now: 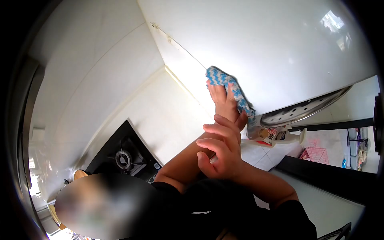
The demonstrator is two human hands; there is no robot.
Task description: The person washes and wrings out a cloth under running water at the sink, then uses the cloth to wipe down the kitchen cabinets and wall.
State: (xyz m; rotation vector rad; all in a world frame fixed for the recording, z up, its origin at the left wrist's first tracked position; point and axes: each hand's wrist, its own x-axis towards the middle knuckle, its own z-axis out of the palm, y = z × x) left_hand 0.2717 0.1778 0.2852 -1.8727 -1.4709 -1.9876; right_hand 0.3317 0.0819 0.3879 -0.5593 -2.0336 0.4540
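Observation:
My left hand [224,100] presses a blue-and-white zigzag-patterned cloth [239,96] against a large glossy white panel [280,60]. The cloth stretches past the fingertips and along the thumb side of that hand. Close below the left wrist is my right hand [224,150], its fingers apart and half bent. A finger of the right hand overlaps the left wrist in this view. Just right of the hands is a spray bottle [276,135] with a printed label, partly hidden by the cloth's lower end and the right hand.
An oval perforated metal plate [306,108] is set at the panel's lower edge. A black gas stove [126,154] stands to the left, with its burner ring showing. Farther right is a pink wire basket [314,155]. A pale wall [172,108] runs behind my arms.

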